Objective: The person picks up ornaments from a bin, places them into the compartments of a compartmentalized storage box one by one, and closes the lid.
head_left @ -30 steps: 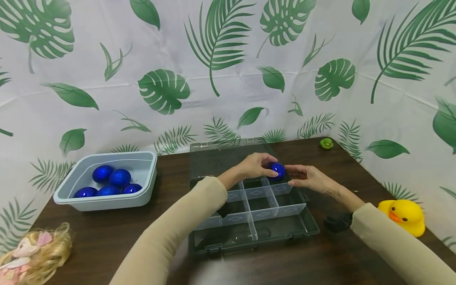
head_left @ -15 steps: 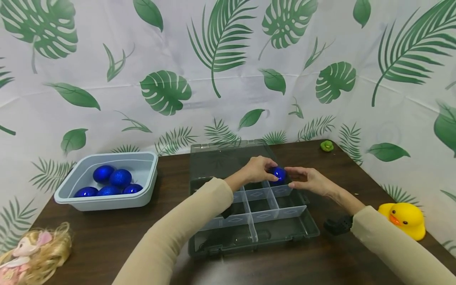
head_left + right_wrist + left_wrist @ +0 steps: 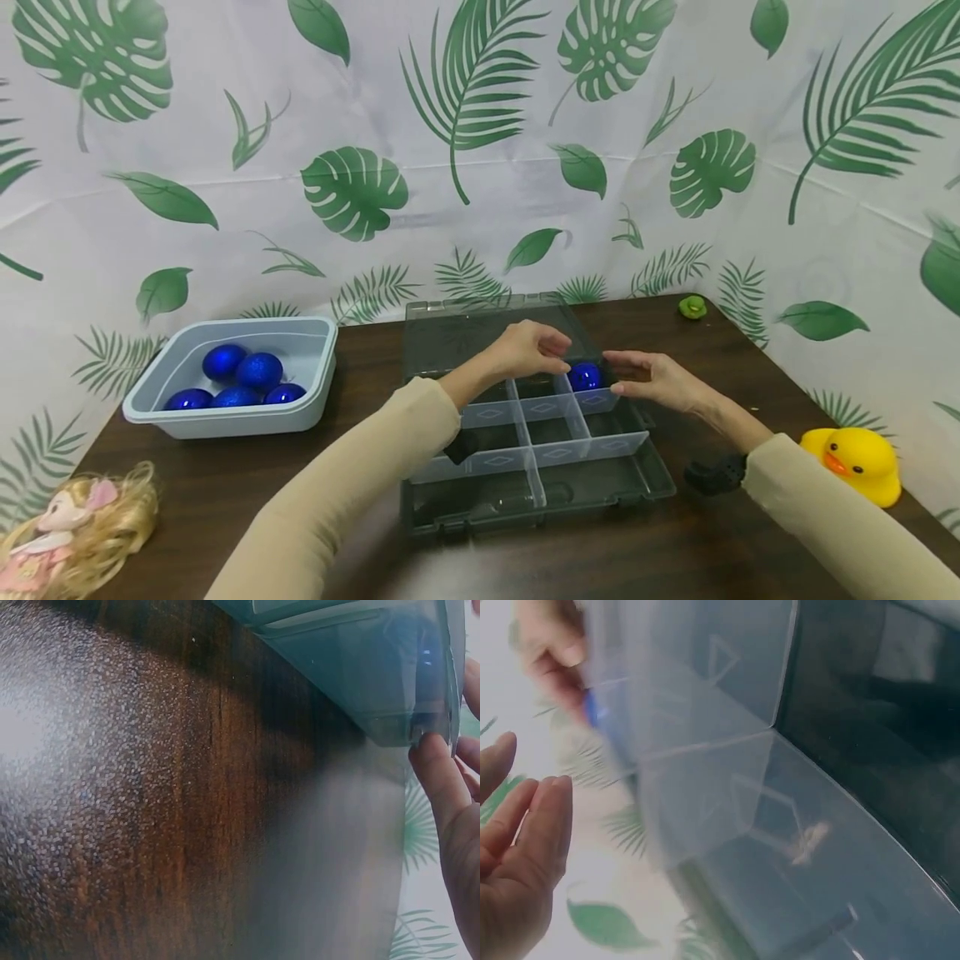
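Leaf-print cloth [image 3: 262,200] backs the dark wooden table [image 3: 210,500]. The shiny blue ball [image 3: 585,377] sits in the far right compartment of the divided box [image 3: 600,479], between the two hands; being round, it shows no long axis. The left hand [image 3: 531,348], empty, fingers relaxed, hangs just left of it. The right hand [image 3: 656,382], thumb and fingers apart, touches the box's right side, just beside the ball.
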Action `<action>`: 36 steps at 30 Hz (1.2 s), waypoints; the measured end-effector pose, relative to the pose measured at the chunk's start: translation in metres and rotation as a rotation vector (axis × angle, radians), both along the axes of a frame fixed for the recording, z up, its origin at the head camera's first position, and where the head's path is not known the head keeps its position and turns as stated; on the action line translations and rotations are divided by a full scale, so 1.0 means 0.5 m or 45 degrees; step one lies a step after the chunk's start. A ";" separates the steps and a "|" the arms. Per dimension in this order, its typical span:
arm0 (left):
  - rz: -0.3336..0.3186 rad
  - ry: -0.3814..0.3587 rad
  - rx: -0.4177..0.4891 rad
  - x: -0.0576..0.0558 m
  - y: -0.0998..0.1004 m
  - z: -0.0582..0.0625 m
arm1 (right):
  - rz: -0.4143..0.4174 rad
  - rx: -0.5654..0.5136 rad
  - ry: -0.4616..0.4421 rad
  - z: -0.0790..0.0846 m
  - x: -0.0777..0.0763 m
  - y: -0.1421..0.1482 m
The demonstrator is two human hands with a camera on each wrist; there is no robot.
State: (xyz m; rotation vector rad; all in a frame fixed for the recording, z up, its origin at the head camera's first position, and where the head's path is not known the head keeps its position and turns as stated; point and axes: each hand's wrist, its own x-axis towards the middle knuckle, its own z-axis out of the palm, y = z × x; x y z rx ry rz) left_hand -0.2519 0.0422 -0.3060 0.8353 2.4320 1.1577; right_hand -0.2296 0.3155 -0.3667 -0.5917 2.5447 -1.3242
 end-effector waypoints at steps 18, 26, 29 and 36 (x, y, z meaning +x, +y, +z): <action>0.397 -0.138 0.180 0.049 -0.508 0.027 | 0.003 0.013 0.021 -0.001 -0.001 -0.001; 0.480 -0.185 0.135 0.058 -0.636 -0.021 | -0.016 0.053 0.012 -0.001 0.001 0.000; 0.496 -0.165 0.053 0.060 -0.649 -0.028 | -0.020 0.059 0.010 -0.001 0.003 -0.001; 0.441 -0.215 -0.047 0.049 -0.661 -0.034 | -0.018 0.055 0.003 -0.001 0.001 -0.002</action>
